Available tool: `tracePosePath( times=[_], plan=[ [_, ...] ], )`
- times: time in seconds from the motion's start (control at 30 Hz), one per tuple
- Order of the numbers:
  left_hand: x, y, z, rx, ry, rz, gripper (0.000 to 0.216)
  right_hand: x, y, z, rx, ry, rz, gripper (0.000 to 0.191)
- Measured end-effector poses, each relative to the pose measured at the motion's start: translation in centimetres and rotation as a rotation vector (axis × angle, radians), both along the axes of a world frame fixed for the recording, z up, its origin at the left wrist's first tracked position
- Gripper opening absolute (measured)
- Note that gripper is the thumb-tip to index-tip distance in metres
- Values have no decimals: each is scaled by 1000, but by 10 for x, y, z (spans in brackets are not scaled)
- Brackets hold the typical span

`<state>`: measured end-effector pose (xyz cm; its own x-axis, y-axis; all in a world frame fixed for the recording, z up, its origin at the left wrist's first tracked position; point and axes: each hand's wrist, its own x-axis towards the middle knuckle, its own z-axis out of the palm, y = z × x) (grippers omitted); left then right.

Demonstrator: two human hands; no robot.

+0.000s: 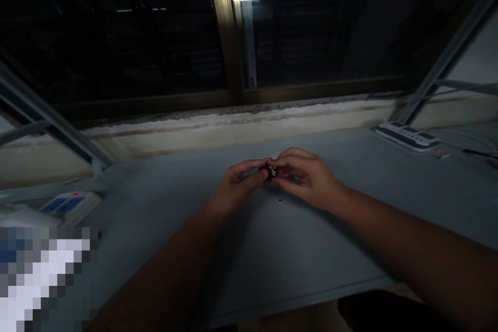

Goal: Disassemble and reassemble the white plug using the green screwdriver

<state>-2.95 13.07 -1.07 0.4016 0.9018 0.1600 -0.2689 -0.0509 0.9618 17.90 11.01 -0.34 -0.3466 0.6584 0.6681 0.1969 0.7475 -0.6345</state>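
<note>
Between my two hands, above the middle of the table, is a small dark round object (271, 171) with a pale mark on its face; its kind I cannot make out. My left hand (240, 182) pinches its left side between thumb and fingers. From the right, my right hand (305, 174) grips the other side with bent fingers, which hide part of it. A tiny dark bit (280, 201) lies on the grey table (288, 254) just below the hands.
A white power strip (406, 136) lies at the back right, with cables beside it. Another power strip (73, 205) with a red light is at the left. Metal posts (58, 119) stand at both sides, and a dark window (155, 36) rises behind the ledge.
</note>
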Motion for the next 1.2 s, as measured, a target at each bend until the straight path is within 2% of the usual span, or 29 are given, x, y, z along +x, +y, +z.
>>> tracePosePath(
  times=[0.27, 0.43, 0.6, 0.9, 1.2],
  plan=[
    [0, 0, 1, -39, 2, 9, 36, 3, 1, 1, -66, -17, -6, 29],
    [-1, 2, -1, -42, 24, 10, 37, 2, 4, -4, -59, 1, -53, 17],
    [0, 4, -3, -33, 25, 55, 33, 4, 4, -1, 34, -66, -94, 2],
    [1, 5, -3, -17, 70, 84, 31, 9, 7, 6, 206, -186, -92, 4],
    [-1, 5, 1, 31, 166, 64, 35, 10, 8, 3, 227, -214, -82, 1]
  ],
)
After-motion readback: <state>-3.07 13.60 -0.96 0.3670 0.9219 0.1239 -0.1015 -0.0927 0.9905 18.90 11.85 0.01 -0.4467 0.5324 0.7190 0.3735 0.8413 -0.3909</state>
